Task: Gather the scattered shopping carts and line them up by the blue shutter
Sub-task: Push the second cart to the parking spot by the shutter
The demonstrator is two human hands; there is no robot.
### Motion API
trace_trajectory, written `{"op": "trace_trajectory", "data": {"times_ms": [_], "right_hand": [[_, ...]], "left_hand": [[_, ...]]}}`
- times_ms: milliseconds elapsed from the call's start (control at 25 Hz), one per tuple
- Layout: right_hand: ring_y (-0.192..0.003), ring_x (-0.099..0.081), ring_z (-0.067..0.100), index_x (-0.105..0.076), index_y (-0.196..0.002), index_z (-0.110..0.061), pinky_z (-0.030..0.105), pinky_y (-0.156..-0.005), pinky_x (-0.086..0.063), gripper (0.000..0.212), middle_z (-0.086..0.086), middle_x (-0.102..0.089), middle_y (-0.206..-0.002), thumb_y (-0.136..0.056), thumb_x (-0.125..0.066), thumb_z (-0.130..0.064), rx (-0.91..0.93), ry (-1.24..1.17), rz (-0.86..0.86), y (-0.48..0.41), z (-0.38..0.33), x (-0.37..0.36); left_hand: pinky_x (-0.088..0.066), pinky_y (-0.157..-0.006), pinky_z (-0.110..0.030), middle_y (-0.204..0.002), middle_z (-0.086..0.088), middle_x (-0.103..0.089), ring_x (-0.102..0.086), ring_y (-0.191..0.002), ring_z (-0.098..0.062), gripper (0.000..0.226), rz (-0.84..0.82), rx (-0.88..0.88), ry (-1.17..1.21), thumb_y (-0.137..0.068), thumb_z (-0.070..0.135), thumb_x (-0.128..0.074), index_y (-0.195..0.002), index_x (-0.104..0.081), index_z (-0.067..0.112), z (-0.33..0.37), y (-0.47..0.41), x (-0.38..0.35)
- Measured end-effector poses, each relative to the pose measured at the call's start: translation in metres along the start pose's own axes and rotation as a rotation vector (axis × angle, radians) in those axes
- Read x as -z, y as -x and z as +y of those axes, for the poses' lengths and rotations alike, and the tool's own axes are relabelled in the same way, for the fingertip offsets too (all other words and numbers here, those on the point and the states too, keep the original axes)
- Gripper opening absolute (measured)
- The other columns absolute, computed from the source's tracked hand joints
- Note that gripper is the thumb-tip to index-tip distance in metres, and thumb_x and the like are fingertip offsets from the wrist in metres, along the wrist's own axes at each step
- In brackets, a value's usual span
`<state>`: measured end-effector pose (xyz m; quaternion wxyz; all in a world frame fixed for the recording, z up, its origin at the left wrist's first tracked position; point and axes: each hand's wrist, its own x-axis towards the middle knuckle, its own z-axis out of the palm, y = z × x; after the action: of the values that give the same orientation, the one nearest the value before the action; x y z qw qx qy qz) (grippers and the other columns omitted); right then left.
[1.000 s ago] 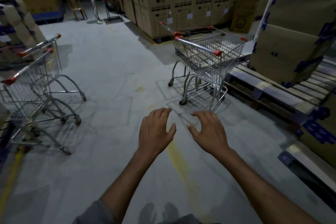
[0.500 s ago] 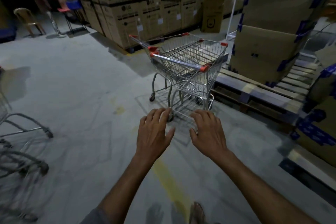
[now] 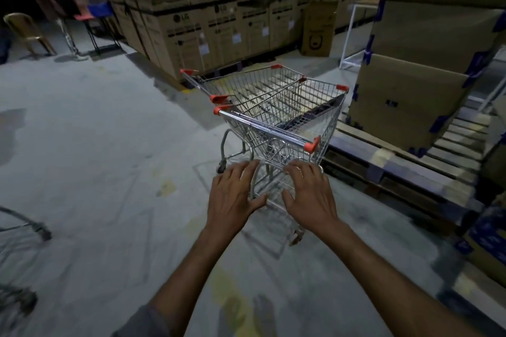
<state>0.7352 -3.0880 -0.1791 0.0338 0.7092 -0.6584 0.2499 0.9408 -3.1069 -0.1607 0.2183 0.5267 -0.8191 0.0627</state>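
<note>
Steel carts beside pallet, open floor leftward

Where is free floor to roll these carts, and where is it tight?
Open floor lies left of the carts, bounded by the box wall behind and another cart's wheels at the left edge. It is tight on the right: the pallet sits close beside the carts.

2 open hands reach toward nested shopping carts.
</note>
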Motion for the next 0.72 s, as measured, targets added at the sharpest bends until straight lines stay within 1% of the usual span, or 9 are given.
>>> {"op": "trace_trajectory", "data": {"times_ms": [80, 160, 240, 320, 360, 440, 480, 600, 720], "right_hand": [[-0.128, -0.044, 0.023, -0.053, -0.13, -0.026, 0.045, -0.098, -0.045, 0.051, -0.003, -0.05, -0.138, -0.082, -0.069, -0.032, -0.004, 0.009, 0.008, -0.03, 0.004, -0.012], [-0.126, -0.045, 0.023, -0.053, -0.129, -0.025, 0.043, -0.096, -0.045, 0.05, -0.003, -0.05, -0.136, -0.082, -0.068, -0.031, -0.013, 0.026, 0.014, -0.058, 0.009, -0.027], [-0.125, -0.045, 0.024, -0.053, -0.131, -0.024, 0.043, -0.097, -0.043, 0.052, -0.002, -0.051, -0.136, -0.082, -0.065, -0.031, -0.03, 0.062, 0.007, -0.089, 0.015, -0.046], [-0.125, -0.047, 0.025, -0.053, -0.134, -0.024, 0.045, -0.1, -0.041, 0.054, 0.0, -0.052, -0.136, -0.082, -0.064, -0.033, -0.054, 0.1, -0.004, -0.121, 0.019, -0.065], [-0.125, -0.047, 0.026, -0.053, -0.134, -0.024, 0.046, -0.103, -0.038, 0.055, 0.0, -0.052, -0.136, -0.082, -0.065, -0.035, -0.079, 0.124, -0.003, -0.135, 0.02, -0.075], [-0.126, -0.05, 0.025, -0.055, -0.135, -0.024, 0.045, -0.108, -0.027, 0.06, 0.0, -0.054, -0.136, -0.079, -0.071, -0.037, -0.132, 0.199, -0.005, -0.166, 0.02, -0.095], [-0.129, -0.049, 0.025, -0.054, -0.137, -0.025, 0.045, -0.109, -0.026, 0.063, 0.001, -0.054, -0.138, -0.078, -0.073, -0.037, -0.155, 0.216, -0.015, -0.18, 0.02, -0.104], [-0.138, -0.04, 0.03, -0.043, -0.148, -0.024, 0.05, -0.11, -0.036, 0.076, 0.006, -0.045, -0.149, -0.08, -0.074, -0.035, -0.261, 0.2, -0.117, -0.22, 0.018, -0.133], [-0.137, -0.04, 0.03, -0.033, -0.153, -0.026, 0.052, -0.11, -0.034, 0.082, 0.005, -0.045, -0.149, -0.08, -0.068, -0.035, -0.331, 0.24, -0.245, -0.242, 0.019, -0.16]], "left_hand": [[-0.044, -0.098, -0.038, -0.144, 0.004, -0.054, -0.049, -0.132, -0.02, 0.077, -0.014, -0.013, 0.021, -0.084, 0.065, -0.057, -0.151, -0.043, 0.029, -0.016, -0.034, -0.017], [-0.044, -0.099, -0.039, -0.145, 0.004, -0.053, -0.048, -0.133, -0.02, 0.08, -0.024, -0.032, 0.041, -0.084, 0.067, -0.062, -0.151, -0.042, 0.029, -0.035, -0.067, -0.037], [-0.046, -0.098, -0.042, -0.143, 0.002, -0.054, -0.05, -0.131, -0.022, 0.08, -0.033, -0.07, 0.068, -0.083, 0.062, -0.068, -0.151, -0.043, 0.028, -0.056, -0.105, -0.063], [-0.047, -0.098, -0.045, -0.142, 0.001, -0.054, -0.05, -0.131, -0.024, 0.078, -0.037, -0.095, 0.097, -0.084, 0.054, -0.072, -0.151, -0.041, 0.028, -0.075, -0.143, -0.089], [-0.046, -0.099, -0.045, -0.143, 0.0, -0.054, -0.05, -0.131, -0.024, 0.078, -0.045, -0.113, 0.105, -0.084, 0.051, -0.072, -0.152, -0.04, 0.028, -0.085, -0.16, -0.101], [-0.044, -0.101, -0.044, -0.144, -0.001, -0.053, -0.048, -0.133, -0.024, 0.08, -0.079, -0.155, 0.116, -0.084, 0.048, -0.074, -0.153, -0.039, 0.028, -0.106, -0.197, -0.124], [-0.042, -0.103, -0.044, -0.145, -0.001, -0.052, -0.047, -0.134, -0.024, 0.081, -0.1, -0.176, 0.115, -0.083, 0.047, -0.075, -0.153, -0.039, 0.028, -0.116, -0.214, -0.134], [-0.036, -0.109, -0.046, -0.149, -0.001, -0.047, -0.04, -0.14, -0.025, 0.082, -0.185, -0.247, 0.098, -0.082, 0.047, -0.074, -0.153, -0.036, 0.029, -0.146, -0.261, -0.162], [-0.029, -0.116, -0.05, -0.149, -0.001, -0.048, -0.037, -0.143, -0.028, 0.083, -0.277, -0.307, 0.039, -0.081, 0.05, -0.073, -0.153, -0.036, 0.029, -0.172, -0.293, -0.194]]}}
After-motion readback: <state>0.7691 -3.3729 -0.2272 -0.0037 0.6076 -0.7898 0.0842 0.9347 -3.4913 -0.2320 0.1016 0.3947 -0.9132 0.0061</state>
